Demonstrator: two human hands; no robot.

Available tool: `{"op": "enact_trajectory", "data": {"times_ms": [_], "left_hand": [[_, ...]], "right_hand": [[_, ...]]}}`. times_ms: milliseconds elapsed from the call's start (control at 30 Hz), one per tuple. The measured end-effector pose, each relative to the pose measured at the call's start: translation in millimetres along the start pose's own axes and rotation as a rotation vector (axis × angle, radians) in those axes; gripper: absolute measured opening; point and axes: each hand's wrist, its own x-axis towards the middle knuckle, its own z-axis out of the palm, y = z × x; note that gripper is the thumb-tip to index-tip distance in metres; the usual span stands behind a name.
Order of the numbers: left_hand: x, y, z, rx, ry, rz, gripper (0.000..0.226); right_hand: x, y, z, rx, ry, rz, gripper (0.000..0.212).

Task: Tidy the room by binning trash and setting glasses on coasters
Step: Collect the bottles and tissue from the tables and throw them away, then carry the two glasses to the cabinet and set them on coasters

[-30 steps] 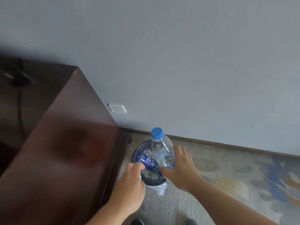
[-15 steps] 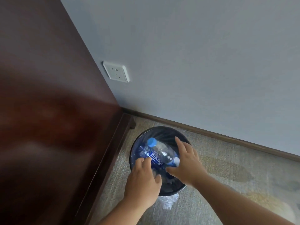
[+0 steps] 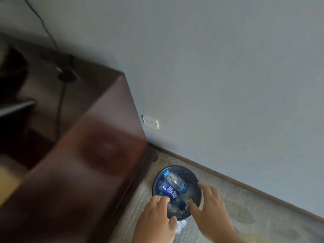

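A round dark bin [image 3: 190,171] with a plastic liner stands on the carpet beside the cabinet. Inside it lie a clear water bottle [image 3: 175,181] with a blue cap and a blue-labelled bottle [image 3: 169,190], both on their sides over crumpled trash. My left hand [image 3: 156,220] hovers over the bin's near left rim, fingers loosely curled and holding nothing. Over the near right rim, my right hand [image 3: 208,206] has its fingers spread and is also empty. Neither hand touches the bottles.
A dark wooden cabinet [image 3: 98,155] fills the left side, its base close against the bin. A black cable [image 3: 60,102] runs across its top. A white wall socket [image 3: 150,122] sits low on the grey wall. Patterned carpet [image 3: 254,213] extends to the right.
The clear bottle left my right hand and now lies in the bin. Both hands have drawn back toward me with fingers apart, and the view has lifted away.
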Motion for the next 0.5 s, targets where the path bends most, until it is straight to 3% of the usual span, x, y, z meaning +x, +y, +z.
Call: {"op": "enact_trajectory", "data": {"times_ms": [167, 500], "left_hand": [[-85.3, 55.0, -110.9, 0.072, 0.248, 0.128, 0.044], [-227.6, 105.7, -288.6, 0.119, 0.677, 0.122, 0.046]], "right_hand": [[-66.2, -87.1, -95.9, 0.001, 0.053, -0.157, 0.058], [-179.5, -258.1, -224.2, -0.158, 0.183, -0.583, 0.050]]}}
